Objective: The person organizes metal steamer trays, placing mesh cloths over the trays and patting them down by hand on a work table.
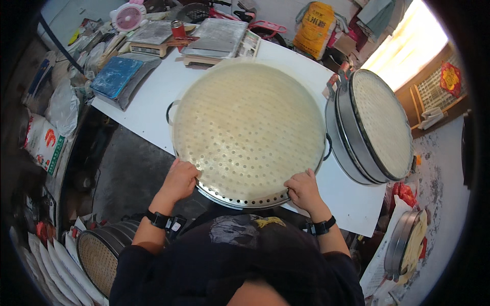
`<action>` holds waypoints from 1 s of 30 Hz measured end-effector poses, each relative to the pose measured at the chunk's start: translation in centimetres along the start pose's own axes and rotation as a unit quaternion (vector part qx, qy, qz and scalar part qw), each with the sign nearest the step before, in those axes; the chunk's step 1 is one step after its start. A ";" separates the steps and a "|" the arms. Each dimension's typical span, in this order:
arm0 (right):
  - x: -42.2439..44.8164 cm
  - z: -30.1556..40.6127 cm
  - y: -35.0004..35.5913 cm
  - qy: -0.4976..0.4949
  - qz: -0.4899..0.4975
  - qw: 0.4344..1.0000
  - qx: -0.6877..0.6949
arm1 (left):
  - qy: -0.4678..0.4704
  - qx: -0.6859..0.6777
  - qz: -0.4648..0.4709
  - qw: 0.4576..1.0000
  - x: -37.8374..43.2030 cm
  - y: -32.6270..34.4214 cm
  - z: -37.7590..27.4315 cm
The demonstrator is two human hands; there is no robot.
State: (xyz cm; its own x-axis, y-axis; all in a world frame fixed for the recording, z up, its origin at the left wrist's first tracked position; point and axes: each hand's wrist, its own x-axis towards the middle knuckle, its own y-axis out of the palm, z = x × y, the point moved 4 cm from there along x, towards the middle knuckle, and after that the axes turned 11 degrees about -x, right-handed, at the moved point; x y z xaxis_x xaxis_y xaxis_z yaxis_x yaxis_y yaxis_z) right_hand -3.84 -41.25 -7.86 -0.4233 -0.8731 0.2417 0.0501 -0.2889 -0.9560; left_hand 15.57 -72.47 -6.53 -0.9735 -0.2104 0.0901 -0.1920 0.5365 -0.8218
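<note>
A large round metal steamer tray [245, 201] with two side handles lies before me on the white table. Over most of its perforated bottom is spread a thin, damp-looking, cream-coloured liner cloth [249, 122], with the holes showing through. A crescent of bare metal holes is visible along the near rim. My left hand [183, 179] pinches the cloth at the near left edge. At the near right edge, the fingers of my right hand [304, 190] are closed on the cloth too. Both hands hide the rim beneath them.
Stacked steamer trays [367, 126] stand close on the right. Along the far side are flat-topped scales [216, 36], a red can [177, 28] and a blue-topped scale [116, 76]. More steamer trays [101, 252] lean low left. A cloth-topped steamer [405, 244] sits low right.
</note>
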 end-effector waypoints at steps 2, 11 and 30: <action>-0.1 0.1 0.0 0.001 0.016 1.000 -0.004 | -0.017 0.000 0.019 1.000 0.0 0.1 0.1; -0.6 0.0 0.4 -0.006 0.056 0.998 -0.003 | -0.013 0.069 0.084 0.994 0.6 -0.1 -1.4; 1.0 -0.1 -0.5 0.015 -0.048 0.999 0.008 | 0.142 -0.144 0.104 0.974 1.8 4.2 -8.7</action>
State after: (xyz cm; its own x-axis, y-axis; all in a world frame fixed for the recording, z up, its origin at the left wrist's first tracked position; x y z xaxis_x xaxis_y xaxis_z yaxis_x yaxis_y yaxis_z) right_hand -4.34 -41.91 -7.17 -0.4530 -0.8297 0.3262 0.0230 -0.3766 -0.9261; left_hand 11.92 -63.46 -4.92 -0.9824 0.1391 0.1246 0.0252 0.7596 -0.6499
